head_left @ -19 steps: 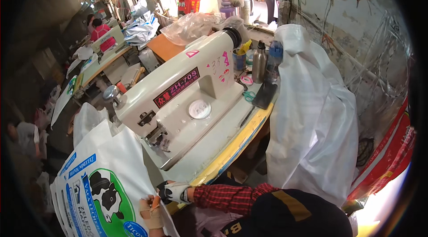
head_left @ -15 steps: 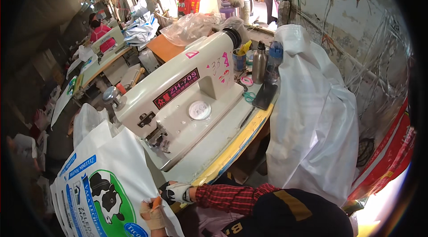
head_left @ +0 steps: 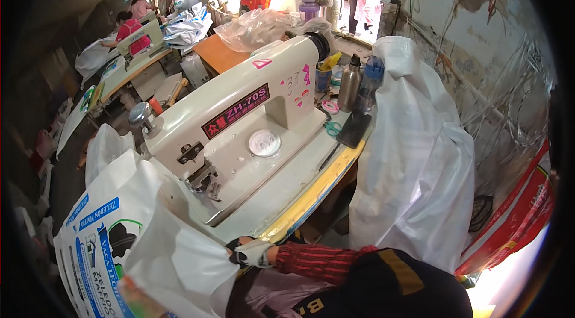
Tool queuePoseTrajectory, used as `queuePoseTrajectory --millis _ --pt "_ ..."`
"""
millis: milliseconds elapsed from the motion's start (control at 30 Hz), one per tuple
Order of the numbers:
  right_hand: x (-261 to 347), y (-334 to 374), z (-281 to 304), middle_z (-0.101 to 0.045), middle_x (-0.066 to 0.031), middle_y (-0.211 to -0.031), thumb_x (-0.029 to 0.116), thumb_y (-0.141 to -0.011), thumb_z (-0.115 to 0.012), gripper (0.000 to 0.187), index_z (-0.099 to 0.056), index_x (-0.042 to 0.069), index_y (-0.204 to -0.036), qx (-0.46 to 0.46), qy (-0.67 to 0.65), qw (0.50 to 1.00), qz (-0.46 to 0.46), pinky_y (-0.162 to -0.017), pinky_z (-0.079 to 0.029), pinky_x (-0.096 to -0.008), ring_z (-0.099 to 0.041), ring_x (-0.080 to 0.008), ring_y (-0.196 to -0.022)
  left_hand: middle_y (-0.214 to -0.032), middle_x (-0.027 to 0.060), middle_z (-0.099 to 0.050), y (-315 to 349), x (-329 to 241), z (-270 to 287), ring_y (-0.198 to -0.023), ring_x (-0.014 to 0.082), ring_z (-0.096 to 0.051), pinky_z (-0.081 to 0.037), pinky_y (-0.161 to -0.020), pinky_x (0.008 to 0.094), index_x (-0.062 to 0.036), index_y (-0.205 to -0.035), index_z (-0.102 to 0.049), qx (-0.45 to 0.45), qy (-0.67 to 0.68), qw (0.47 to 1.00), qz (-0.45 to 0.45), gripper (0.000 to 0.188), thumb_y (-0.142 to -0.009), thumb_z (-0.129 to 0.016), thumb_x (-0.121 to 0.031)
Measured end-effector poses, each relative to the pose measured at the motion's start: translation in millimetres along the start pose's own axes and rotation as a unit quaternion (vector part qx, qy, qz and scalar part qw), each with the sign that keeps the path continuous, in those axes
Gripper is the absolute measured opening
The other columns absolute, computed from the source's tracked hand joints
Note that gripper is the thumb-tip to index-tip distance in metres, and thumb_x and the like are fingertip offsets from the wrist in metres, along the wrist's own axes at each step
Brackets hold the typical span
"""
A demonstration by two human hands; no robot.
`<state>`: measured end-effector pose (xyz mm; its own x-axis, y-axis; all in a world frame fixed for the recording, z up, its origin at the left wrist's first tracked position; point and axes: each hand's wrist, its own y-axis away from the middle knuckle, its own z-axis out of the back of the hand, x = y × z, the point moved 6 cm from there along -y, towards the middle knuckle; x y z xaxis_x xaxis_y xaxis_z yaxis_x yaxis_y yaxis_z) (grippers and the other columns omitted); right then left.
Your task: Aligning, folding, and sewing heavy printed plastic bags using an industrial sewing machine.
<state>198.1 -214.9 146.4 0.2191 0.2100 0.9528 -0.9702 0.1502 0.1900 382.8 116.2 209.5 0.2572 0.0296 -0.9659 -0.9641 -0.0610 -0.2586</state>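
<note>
A white sack (head_left: 179, 252) with blue and green print and a cow picture lies at the lower left, beside the head of a cream sewing machine (head_left: 239, 108). My right hand (head_left: 256, 252), in a white and black glove under a red-and-black striped sleeve, is closed on the sack's right edge. The sack's plain white side is pulled into folds toward that hand. At the bottom left, my left hand (head_left: 141, 301) is over the sack's printed side, smeared by motion, so its fingers cannot be made out.
On the table's right end are a dark phone (head_left: 354, 129), green-handled scissors (head_left: 333, 129), a steel bottle (head_left: 349, 84) and a blue-lidded bottle (head_left: 370, 81). White sacks (head_left: 413, 132) hang down its right side. Another person (head_left: 129, 29) in pink is at a machine further back.
My left hand has moved left and down across the sack. The sack's edge has folded over, covering much of the cow picture. My right hand has shifted slightly right.
</note>
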Motion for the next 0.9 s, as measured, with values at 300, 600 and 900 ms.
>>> queuePoseTrajectory --millis 300,600,900 --pt "34 9 17 -0.052 -0.0182 -0.065 0.054 -0.081 -0.050 0.052 -0.058 0.002 -0.076 -0.021 0.149 0.986 0.074 -0.061 -0.041 -0.0401 -0.053 -0.0317 -0.066 -0.076 0.0109 -0.054 108 -132 -86 -0.066 0.0243 -0.054 -0.045 -0.062 0.0348 -0.0022 -0.089 -0.055 0.117 -0.335 0.882 -0.310 0.048 -0.068 -0.072 -0.043" --pt "102 -50 42 -0.050 -0.0195 -0.069 0.016 -0.084 -0.048 0.017 -0.053 0.004 -0.095 -0.303 0.038 0.923 0.236 -0.061 -0.041 -0.0398 -0.050 -0.0381 -0.067 -0.078 0.0100 -0.054 50 -259 38 -0.063 0.0204 -0.051 -0.045 -0.059 0.0295 -0.0004 -0.087 -0.055 -0.054 -0.566 0.781 -0.259 0.009 -0.083 -0.052 -0.008" --pt "136 23 23 -0.064 -0.0073 -0.080 -0.003 -0.078 -0.051 0.028 -0.060 0.005 -0.104 -0.157 0.070 0.930 0.324 -0.061 -0.047 -0.0248 -0.061 -0.0138 -0.068 -0.070 0.0099 -0.058 12 -181 -124 -0.059 0.0232 -0.056 -0.047 -0.055 0.0341 -0.0020 -0.101 -0.060 0.192 -0.524 0.759 -0.336 0.028 -0.077 -0.062 -0.016"
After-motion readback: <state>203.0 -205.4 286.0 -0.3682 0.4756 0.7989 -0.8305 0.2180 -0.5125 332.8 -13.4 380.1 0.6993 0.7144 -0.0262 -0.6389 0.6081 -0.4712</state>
